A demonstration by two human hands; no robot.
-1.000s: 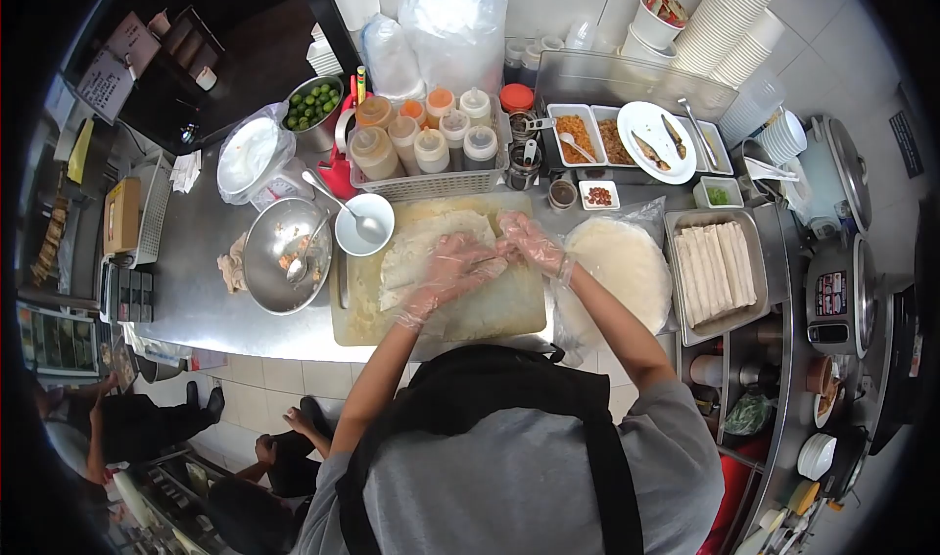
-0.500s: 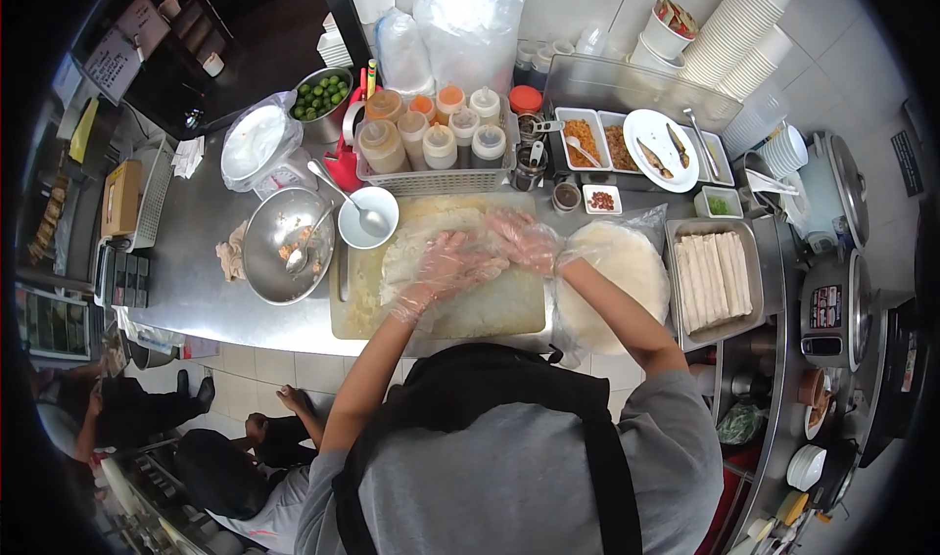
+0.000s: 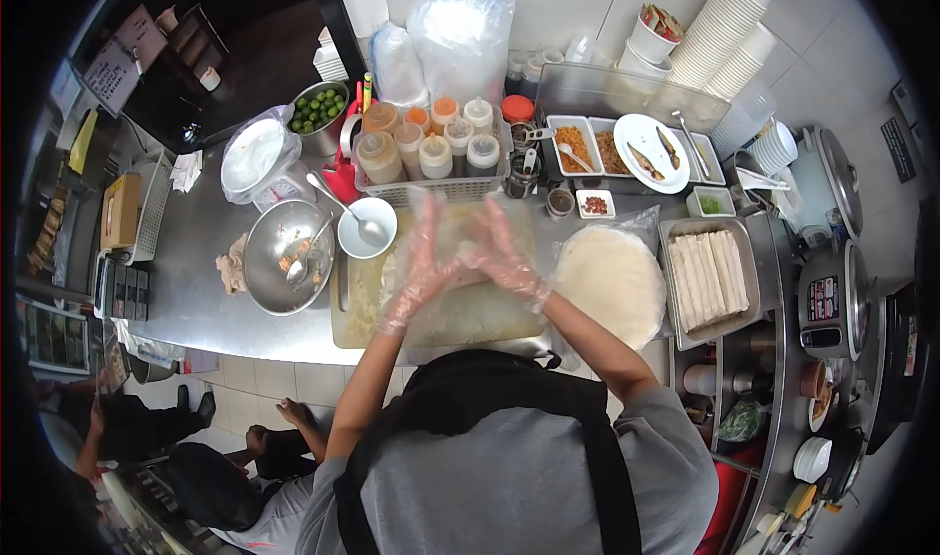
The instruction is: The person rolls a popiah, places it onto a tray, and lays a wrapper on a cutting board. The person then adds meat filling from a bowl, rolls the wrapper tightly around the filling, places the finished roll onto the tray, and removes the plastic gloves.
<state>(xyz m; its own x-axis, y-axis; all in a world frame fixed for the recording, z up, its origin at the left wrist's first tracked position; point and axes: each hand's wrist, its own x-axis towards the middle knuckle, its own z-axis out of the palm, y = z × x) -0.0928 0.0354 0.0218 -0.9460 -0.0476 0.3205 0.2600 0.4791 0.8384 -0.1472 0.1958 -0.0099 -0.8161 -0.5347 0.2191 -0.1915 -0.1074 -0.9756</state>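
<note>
My left hand (image 3: pixel 425 263), in a clear plastic glove, is over the cutting board (image 3: pixel 470 325) with its fingers stretched out toward the far edge. Beside it my right hand (image 3: pixel 504 259), gloved too, has its fingers spread, and the thumbs come close together. Both hands look slightly blurred. Under them lies a pale thin wrapper, mostly hidden, so its shape is unclear. To the right a stack of round white wrappers (image 3: pixel 609 286) lies on plastic. A metal tray (image 3: pixel 718 334) farther right holds several white rolls (image 3: pixel 713 279).
Left of the board are a steel mixing bowl (image 3: pixel 257 291) with a spoon and a white bowl (image 3: pixel 360 247). Behind it stands a basket (image 3: pixel 431 191) of sauce bottles. Fillings in trays (image 3: pixel 570 149) and an oval plate (image 3: pixel 641 129) are at the back right. Other people sit at lower left.
My hands were lower, spread over the wrapper and pointing inward. Now they are drawn closer together, with fingers pointing to the far side. The round wrapper stack is less covered by my right arm.
</note>
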